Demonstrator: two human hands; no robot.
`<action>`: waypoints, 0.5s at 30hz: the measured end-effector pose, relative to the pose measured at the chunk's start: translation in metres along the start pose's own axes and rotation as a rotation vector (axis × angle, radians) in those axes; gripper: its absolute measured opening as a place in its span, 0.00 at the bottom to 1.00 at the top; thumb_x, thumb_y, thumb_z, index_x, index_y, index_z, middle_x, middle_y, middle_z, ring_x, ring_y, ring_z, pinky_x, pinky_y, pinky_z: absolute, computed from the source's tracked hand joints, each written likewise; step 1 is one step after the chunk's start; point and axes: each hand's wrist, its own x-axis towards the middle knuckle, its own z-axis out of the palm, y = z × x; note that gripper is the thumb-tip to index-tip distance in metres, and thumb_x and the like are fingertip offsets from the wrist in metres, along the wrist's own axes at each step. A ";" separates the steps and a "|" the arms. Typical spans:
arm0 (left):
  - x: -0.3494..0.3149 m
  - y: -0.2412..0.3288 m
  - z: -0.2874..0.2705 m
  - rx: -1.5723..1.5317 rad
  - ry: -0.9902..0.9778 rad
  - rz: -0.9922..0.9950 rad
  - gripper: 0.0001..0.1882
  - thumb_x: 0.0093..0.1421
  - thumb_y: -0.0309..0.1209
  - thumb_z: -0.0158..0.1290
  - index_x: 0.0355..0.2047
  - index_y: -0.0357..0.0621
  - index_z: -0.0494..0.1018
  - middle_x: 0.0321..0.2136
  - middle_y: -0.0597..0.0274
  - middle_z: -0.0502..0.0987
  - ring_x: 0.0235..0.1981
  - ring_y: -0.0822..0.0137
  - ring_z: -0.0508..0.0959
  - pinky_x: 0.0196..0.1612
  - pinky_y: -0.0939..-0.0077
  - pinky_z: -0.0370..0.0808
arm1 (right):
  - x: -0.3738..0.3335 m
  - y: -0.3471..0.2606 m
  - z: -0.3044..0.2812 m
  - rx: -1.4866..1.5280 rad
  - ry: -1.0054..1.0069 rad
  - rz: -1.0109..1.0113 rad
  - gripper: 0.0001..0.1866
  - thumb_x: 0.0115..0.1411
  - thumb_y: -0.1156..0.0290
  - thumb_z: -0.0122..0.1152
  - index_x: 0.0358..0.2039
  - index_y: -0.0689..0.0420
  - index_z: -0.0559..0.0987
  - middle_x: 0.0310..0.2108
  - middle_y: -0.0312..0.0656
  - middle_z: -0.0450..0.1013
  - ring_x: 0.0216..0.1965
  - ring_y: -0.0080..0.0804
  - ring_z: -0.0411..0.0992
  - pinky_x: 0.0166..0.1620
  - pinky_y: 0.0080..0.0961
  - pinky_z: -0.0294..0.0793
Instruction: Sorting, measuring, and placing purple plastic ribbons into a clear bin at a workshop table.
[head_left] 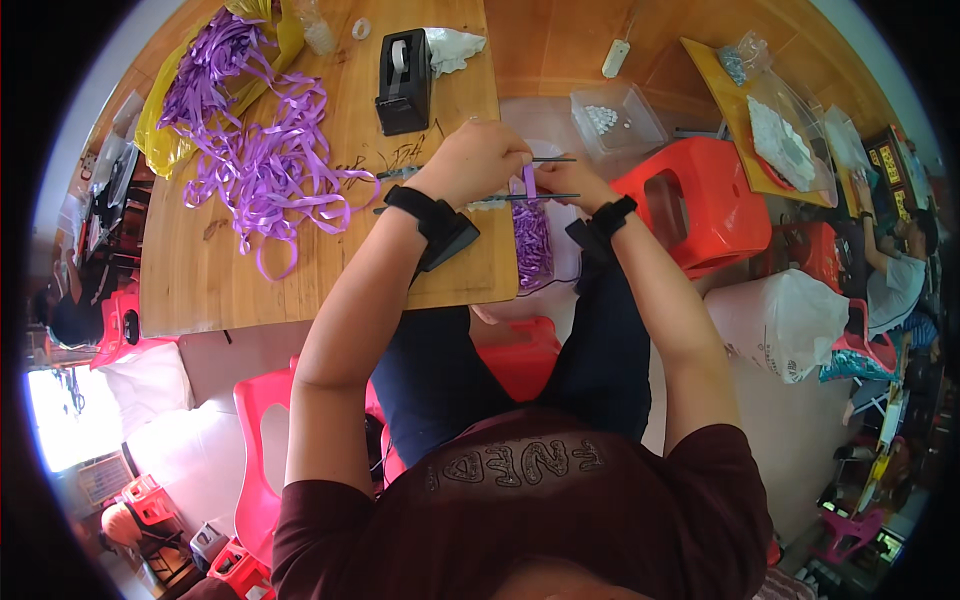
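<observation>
Head view, left to right: purple ribbon lies tangled on the worktop; the left hand bends its fingers in beside a short ribbon strip that spans two thin dark rods; small purple pieces lie beside the worktop's edge; the right hand meets the strip from the other side. Both hands' fingers appear nearly closed; whether either pinches the strip cannot be told. Sound handling, as judged here: keep the strip flat, untwisted and evenly taut, the rods parallel.
</observation>
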 end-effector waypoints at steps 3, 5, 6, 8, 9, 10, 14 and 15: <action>0.006 0.003 0.000 -0.111 -0.041 -0.086 0.12 0.60 0.36 0.52 0.32 0.43 0.82 0.33 0.53 0.82 0.41 0.51 0.78 0.46 0.61 0.74 | -0.021 0.015 0.010 0.236 0.109 0.343 0.18 0.63 0.57 0.60 0.32 0.61 0.81 0.22 0.33 0.74 0.24 0.21 0.69 0.27 0.22 0.66; 0.004 0.000 -0.001 -0.120 -0.045 -0.099 0.12 0.59 0.36 0.53 0.33 0.43 0.82 0.32 0.53 0.82 0.40 0.51 0.78 0.46 0.61 0.74 | -0.031 0.013 0.019 0.351 0.119 0.322 0.16 0.64 0.58 0.60 0.36 0.60 0.81 0.25 0.34 0.75 0.28 0.21 0.71 0.28 0.21 0.66; 0.004 -0.001 -0.002 -0.121 -0.043 -0.104 0.12 0.59 0.36 0.54 0.33 0.43 0.82 0.32 0.53 0.82 0.40 0.51 0.79 0.46 0.61 0.74 | -0.033 0.011 0.025 0.431 0.176 0.246 0.15 0.63 0.59 0.61 0.37 0.60 0.81 0.26 0.35 0.75 0.28 0.21 0.71 0.28 0.21 0.67; 0.003 0.000 -0.001 -0.126 -0.045 -0.104 0.12 0.59 0.36 0.54 0.33 0.43 0.82 0.32 0.54 0.82 0.40 0.51 0.79 0.46 0.61 0.74 | -0.037 -0.002 0.037 0.510 0.239 0.174 0.15 0.63 0.59 0.61 0.37 0.59 0.81 0.27 0.35 0.75 0.29 0.21 0.72 0.29 0.21 0.67; 0.001 0.000 -0.001 -0.137 -0.049 -0.132 0.12 0.59 0.36 0.54 0.33 0.43 0.82 0.33 0.54 0.82 0.40 0.52 0.79 0.46 0.61 0.74 | -0.034 -0.012 0.047 0.455 0.287 0.113 0.15 0.63 0.59 0.62 0.36 0.60 0.81 0.27 0.35 0.75 0.29 0.21 0.71 0.29 0.20 0.68; 0.000 0.000 -0.002 -0.150 -0.052 -0.157 0.12 0.59 0.37 0.54 0.33 0.43 0.82 0.33 0.54 0.82 0.40 0.52 0.79 0.47 0.62 0.74 | -0.032 -0.021 0.054 0.396 0.337 0.051 0.15 0.63 0.59 0.63 0.36 0.61 0.81 0.27 0.35 0.75 0.29 0.20 0.71 0.29 0.20 0.68; 0.006 0.000 0.003 -0.126 -0.041 -0.102 0.12 0.59 0.37 0.54 0.33 0.42 0.82 0.33 0.54 0.82 0.41 0.52 0.79 0.47 0.62 0.74 | -0.040 0.004 0.082 0.580 0.399 -0.017 0.14 0.61 0.62 0.66 0.33 0.62 0.80 0.24 0.34 0.74 0.27 0.20 0.70 0.29 0.21 0.67; 0.005 -0.001 0.002 -0.133 -0.047 -0.113 0.13 0.59 0.37 0.54 0.33 0.42 0.82 0.33 0.54 0.82 0.41 0.52 0.79 0.48 0.62 0.74 | -0.053 0.003 0.087 0.424 0.380 0.097 0.13 0.61 0.63 0.66 0.31 0.62 0.81 0.22 0.34 0.74 0.26 0.19 0.69 0.29 0.20 0.67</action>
